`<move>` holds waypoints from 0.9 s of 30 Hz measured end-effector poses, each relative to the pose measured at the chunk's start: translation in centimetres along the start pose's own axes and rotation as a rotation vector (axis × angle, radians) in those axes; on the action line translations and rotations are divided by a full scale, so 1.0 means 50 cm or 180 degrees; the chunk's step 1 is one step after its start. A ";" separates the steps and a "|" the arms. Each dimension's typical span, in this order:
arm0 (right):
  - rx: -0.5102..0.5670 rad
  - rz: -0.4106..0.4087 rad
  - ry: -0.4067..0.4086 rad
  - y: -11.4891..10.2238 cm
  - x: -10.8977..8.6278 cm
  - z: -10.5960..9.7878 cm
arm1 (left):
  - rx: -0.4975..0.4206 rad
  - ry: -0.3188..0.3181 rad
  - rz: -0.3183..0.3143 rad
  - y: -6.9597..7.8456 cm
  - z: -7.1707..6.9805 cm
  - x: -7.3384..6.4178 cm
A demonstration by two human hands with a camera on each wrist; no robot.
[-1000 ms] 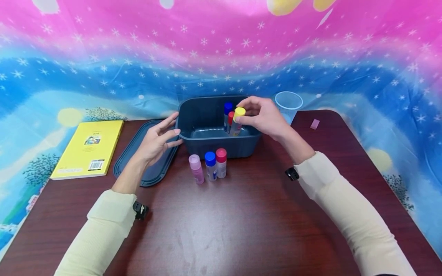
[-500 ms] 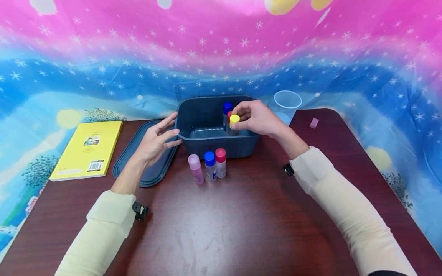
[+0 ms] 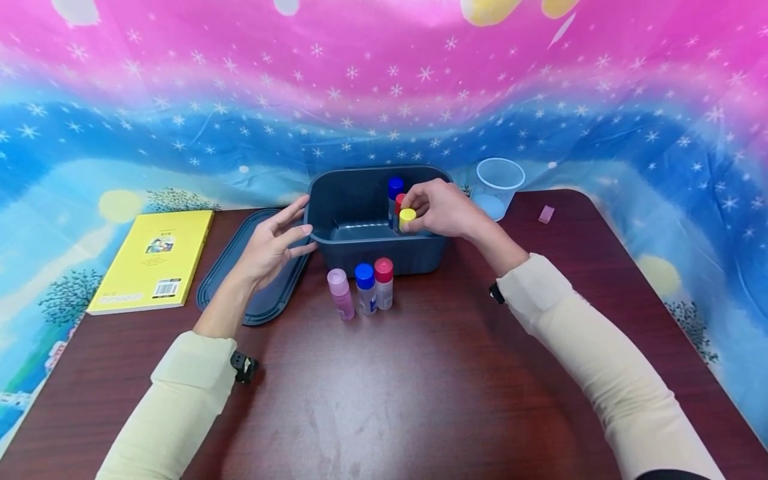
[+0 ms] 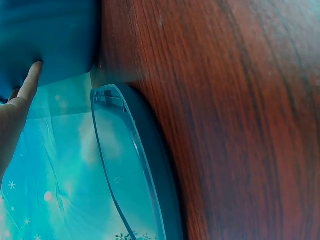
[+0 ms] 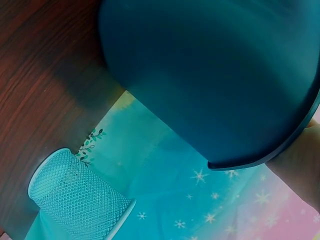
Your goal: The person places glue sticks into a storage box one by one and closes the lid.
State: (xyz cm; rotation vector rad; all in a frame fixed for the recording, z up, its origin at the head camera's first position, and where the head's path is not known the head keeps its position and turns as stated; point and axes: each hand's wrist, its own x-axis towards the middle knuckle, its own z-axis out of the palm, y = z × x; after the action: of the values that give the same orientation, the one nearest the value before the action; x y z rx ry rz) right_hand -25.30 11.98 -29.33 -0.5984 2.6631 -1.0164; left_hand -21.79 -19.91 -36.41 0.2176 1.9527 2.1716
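A dark blue-grey plastic bin (image 3: 378,257) stands at the back of the table. My right hand (image 3: 444,208) reaches over its right end and pinches a small bottle with a yellow cap (image 3: 407,217), held low inside. Just behind it are a blue-capped bottle (image 3: 395,188) and a red-capped bottle, partly covered by the fingers. Straight, spread fingers of my left hand (image 3: 268,248) touch the bin's left end; the left wrist view shows a fingertip on the bin wall (image 4: 55,35). In front stand a pink bottle (image 3: 341,297), a blue-capped bottle (image 3: 366,290) and a red-capped bottle (image 3: 384,285).
The bin's lid (image 3: 273,297) lies on the table left of it, partly under the left hand. Farther left is a yellow book (image 3: 153,260). A mesh cup (image 5: 82,197) stands right of the bin, with a small pink block (image 3: 546,214) beyond. A patterned cloth hangs behind.
My right hand has moved left and down into the bin, lowering the yellow-capped bottle beside the red-capped one. My left hand has stayed at the bin's left end.
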 end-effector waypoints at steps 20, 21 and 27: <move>-0.0037 -0.0030 0.0076 -0.003 -0.006 0.000 | -0.0002 0.0001 0.0019 0.000 -0.001 -0.001; -0.0025 -0.0035 0.0078 -0.004 -0.007 0.000 | -0.0007 0.0003 0.0017 0.000 -0.001 0.000; 0.0051 -0.0040 0.0080 -0.002 -0.010 0.000 | -0.0043 -0.0005 0.0002 -0.001 0.000 -0.001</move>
State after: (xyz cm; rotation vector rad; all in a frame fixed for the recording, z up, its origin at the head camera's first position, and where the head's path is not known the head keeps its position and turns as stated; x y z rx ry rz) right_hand -24.83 12.16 -29.23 -0.6036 2.6735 -1.0543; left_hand -21.73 -19.94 -36.46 0.2177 1.9367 2.1836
